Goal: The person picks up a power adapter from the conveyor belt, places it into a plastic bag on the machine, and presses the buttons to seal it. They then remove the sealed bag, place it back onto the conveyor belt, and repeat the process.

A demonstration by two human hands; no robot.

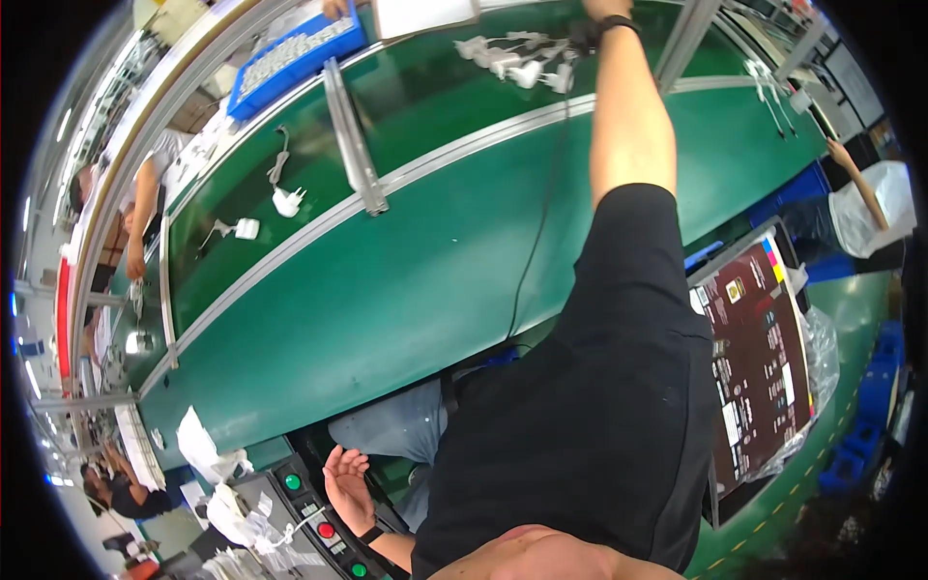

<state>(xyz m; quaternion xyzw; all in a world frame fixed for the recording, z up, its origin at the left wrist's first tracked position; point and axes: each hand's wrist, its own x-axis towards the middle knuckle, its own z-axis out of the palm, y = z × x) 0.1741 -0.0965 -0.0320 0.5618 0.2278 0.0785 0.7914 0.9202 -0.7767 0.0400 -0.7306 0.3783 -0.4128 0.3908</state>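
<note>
My right arm reaches far across the green workbench. My right hand (pixel 606 9), with a dark band at the wrist, is cut off by the top edge, so its fingers are hidden. Just beside that wrist is a dark object (pixel 583 38), its kind unclear. Left of it lies a cluster of white plug adapters (pixel 525 73) with grey-white cables on the far green strip. My left hand (pixel 349 486) is low, palm up, fingers loosely curled and apart, holding nothing. It is near a control panel (pixel 311 510) with green and red buttons.
A thin black cable (pixel 543 217) crosses the green bench top (pixel 416 280). Metal rails (pixel 350 145) divide the far strip, where more adapters (pixel 287 200) lie. A blue tray (pixel 295 60) of white parts stands far left. A dark printed board (pixel 759 358) is at right. Other people work around.
</note>
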